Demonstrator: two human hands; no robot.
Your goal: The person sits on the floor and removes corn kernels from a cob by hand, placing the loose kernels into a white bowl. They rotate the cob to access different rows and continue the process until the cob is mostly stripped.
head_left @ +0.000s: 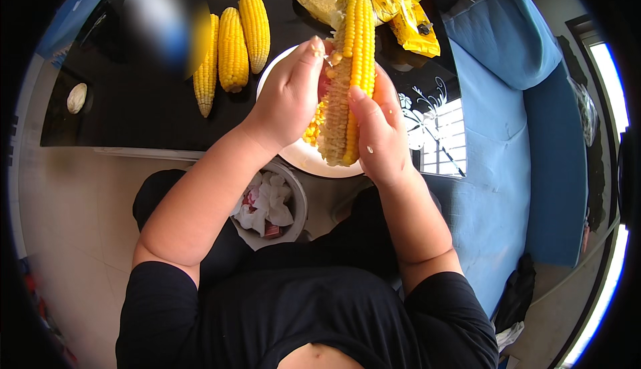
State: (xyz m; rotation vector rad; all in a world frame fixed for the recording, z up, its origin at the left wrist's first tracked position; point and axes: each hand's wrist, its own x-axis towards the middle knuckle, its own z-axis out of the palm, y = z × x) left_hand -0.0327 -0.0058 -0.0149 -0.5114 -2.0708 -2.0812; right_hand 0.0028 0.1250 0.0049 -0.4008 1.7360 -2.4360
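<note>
Yellow, half-stripped corn cob (pixel 348 75) clamped upright over the white round plate (pixel 314 159) — right hand (pixel 380 135) gripping, left hand (pixel 290 99) thumbing kernels off — best kept low, row by row.

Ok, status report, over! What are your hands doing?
Left hand and right hand both gripping cob. Cob half stripped, over bowl. Nothing in the way.

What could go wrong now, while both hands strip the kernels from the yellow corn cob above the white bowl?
Loose kernels may miss the round white bowl, since it overhangs the edge of the glossy black table, and drop to the floor or into the bin of crumpled tissue below. Pressing the left hand and right hand down could tip that bowl.
</note>
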